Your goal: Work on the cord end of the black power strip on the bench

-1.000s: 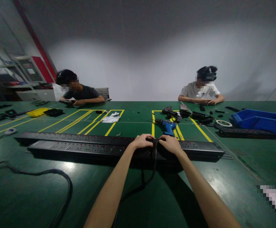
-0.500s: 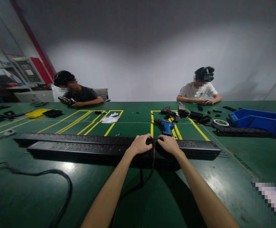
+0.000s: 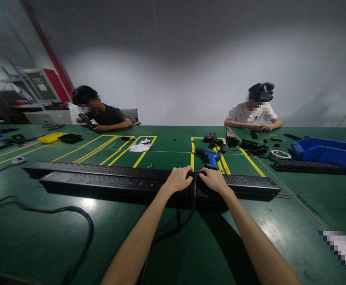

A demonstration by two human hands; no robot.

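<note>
Two long black power strips lie side by side across the green table, the rear strip and the front strip. My left hand rests over them near their right part, its fingers curled at a black cable plug. From the other side my right hand bends its fingers toward the same plug. What exactly the fingertips of each hand press or grip is too small and dark to tell. A black cable hangs from the plug toward the front of the table.
Behind my hands lies a blue drill, with another drill beyond it. A blue bin stands at the right. Another black cable curves at the front left. Two people sit across the table, one at the left, one at the right.
The view has shifted slightly, so the table items appear a little further right. Both hands stay at the plug. The left person's held object has tilted up.
</note>
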